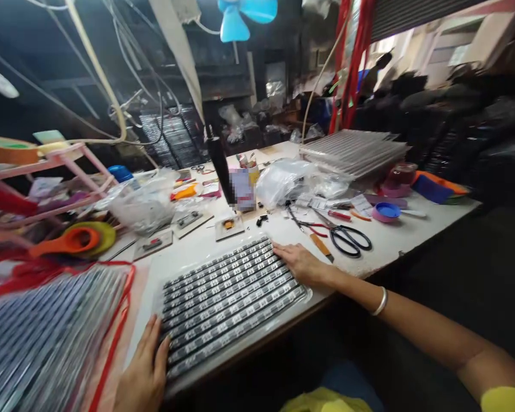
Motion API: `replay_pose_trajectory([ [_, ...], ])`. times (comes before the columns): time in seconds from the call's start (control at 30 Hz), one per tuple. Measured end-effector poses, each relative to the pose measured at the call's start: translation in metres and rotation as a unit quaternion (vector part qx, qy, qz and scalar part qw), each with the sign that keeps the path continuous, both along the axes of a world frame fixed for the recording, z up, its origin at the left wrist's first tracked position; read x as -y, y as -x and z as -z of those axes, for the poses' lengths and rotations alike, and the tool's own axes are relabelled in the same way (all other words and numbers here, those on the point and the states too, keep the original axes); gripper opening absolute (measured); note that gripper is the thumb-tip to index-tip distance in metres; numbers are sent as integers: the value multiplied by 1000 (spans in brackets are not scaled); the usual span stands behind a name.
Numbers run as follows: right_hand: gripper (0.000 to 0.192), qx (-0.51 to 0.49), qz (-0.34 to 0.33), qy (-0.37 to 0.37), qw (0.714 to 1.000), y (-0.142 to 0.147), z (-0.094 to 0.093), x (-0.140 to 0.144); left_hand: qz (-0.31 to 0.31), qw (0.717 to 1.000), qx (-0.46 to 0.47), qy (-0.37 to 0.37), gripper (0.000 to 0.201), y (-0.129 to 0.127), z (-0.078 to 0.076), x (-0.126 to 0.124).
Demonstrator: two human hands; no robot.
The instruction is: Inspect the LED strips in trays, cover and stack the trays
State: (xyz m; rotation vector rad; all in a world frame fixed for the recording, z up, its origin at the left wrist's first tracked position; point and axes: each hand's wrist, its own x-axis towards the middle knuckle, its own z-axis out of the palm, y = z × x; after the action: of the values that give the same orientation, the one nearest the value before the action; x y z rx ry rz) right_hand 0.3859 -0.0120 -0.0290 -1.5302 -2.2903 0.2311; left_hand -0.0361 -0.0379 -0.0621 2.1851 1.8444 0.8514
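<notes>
A shallow clear plastic tray [227, 303] lies on the white tabletop before me, filled with rows of black strips carrying small white printed patches. My left hand [143, 363] holds its near left edge, the thumb apart from the other fingers. At the opposite side, my right hand [300, 263] grips the far right edge, fingertips over the rim; its thumb is hidden. Right of that hand lie a wooden-handled tool [321, 246] and black-handled scissors [351, 240]. Just beyond the tray sits a small plate with a yellowish piece [229, 224].
A stack of ribbed trays [47, 337] in a red-edged holder stands at left. Plastic bags [283, 180], more stacked trays [352, 151] and a blue-pink dish [386, 212] occupy the back and right. A black hanging tool [220, 166] dangles above the table, below a blue fan [240, 17].
</notes>
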Motion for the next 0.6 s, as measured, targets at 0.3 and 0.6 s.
replay_pose_trajectory([
  [0.3, 51, -109, -69, 46, 991, -30, 13, 32, 110, 988, 8, 106, 51, -6, -39, 55],
  [0.6, 76, 62, -146, -69, 985, -57, 36, 96, 90, 993, -51, 52, 47, 9, -11, 86],
])
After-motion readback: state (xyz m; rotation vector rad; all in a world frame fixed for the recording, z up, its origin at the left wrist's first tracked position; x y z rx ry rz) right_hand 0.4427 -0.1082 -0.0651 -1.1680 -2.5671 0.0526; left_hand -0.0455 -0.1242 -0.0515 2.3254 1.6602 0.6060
